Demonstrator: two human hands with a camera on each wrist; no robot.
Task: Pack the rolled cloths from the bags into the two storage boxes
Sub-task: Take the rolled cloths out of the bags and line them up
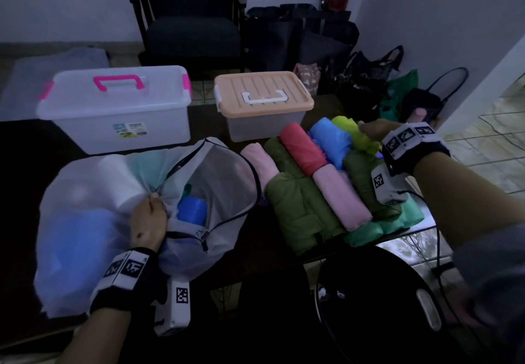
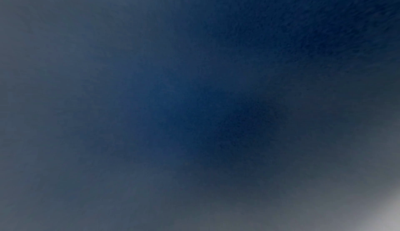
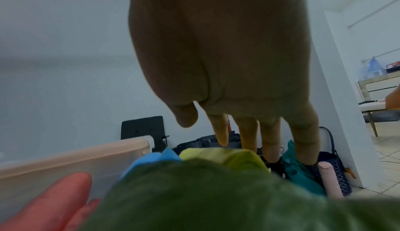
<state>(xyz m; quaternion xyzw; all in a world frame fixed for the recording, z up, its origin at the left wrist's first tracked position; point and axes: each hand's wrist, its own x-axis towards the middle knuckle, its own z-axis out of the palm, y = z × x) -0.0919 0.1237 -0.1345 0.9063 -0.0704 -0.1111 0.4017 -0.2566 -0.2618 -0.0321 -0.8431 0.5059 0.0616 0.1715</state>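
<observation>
Several rolled cloths (image 1: 312, 182) in pink, olive, red, blue, lime and mint lie piled on the dark table. My right hand (image 1: 369, 130) rests with straight fingers (image 3: 249, 137) on the lime roll (image 1: 352, 133) at the pile's far end, and it holds nothing. My left hand (image 1: 149, 219) pinches the rim of a translucent mesh bag (image 1: 221, 182), whose zipper stands open. A blue roll (image 1: 191, 210) lies inside that bag. Behind stand a clear box with pink handle (image 1: 113, 108) and a peach-lidded box (image 1: 264, 99), both with lids on. The left wrist view is only a dark blue blur.
A black armchair (image 1: 193, 23) stands behind the boxes. Dark bags (image 1: 326, 40), a green bag (image 1: 397, 96) and a pink bottle (image 1: 420, 113) crowd the floor at the back right. A round black object (image 1: 369, 307) sits below the table's near edge.
</observation>
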